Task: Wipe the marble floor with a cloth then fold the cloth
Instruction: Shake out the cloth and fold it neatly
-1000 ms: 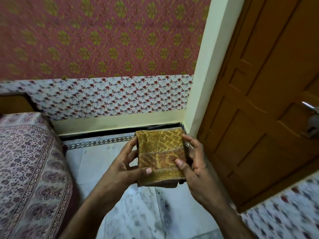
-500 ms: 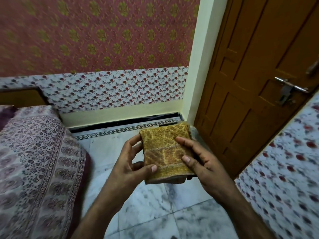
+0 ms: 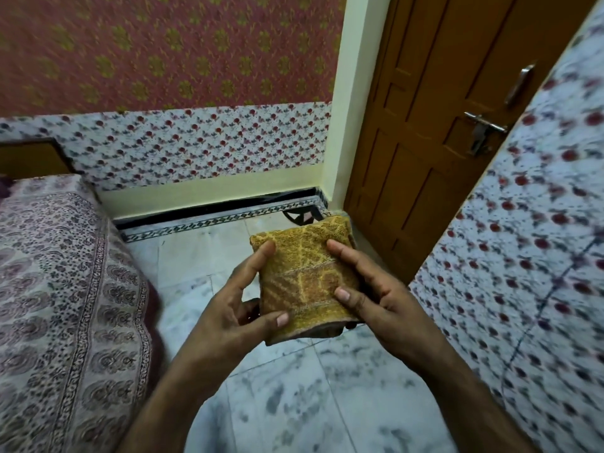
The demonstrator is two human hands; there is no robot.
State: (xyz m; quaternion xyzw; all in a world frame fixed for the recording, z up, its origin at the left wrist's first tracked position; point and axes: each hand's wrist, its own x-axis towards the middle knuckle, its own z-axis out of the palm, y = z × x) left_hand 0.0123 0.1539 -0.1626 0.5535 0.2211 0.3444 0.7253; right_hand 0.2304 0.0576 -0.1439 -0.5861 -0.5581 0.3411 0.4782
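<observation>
A yellow patterned cloth (image 3: 302,276), folded into a small thick rectangle, is held in the air above the white marble floor (image 3: 294,403). My left hand (image 3: 235,308) grips its left edge, thumb on the lower front and fingers behind. My right hand (image 3: 376,299) holds the right edge, thumb and forefinger pressed on the top face. The underside of the cloth is hidden.
A bed with a patterned purple cover (image 3: 58,305) fills the left side. A brown wooden door (image 3: 441,125) with a metal latch (image 3: 483,129) stands ahead right. A floral tiled wall (image 3: 529,273) runs along the right, and another floral tiled wall (image 3: 196,142) runs ahead.
The view has swung left and lowered, showing more floor and the right wall. Both hands keep the folded cloth, which has tilted slightly; my left forefinger now rests on its top face.
</observation>
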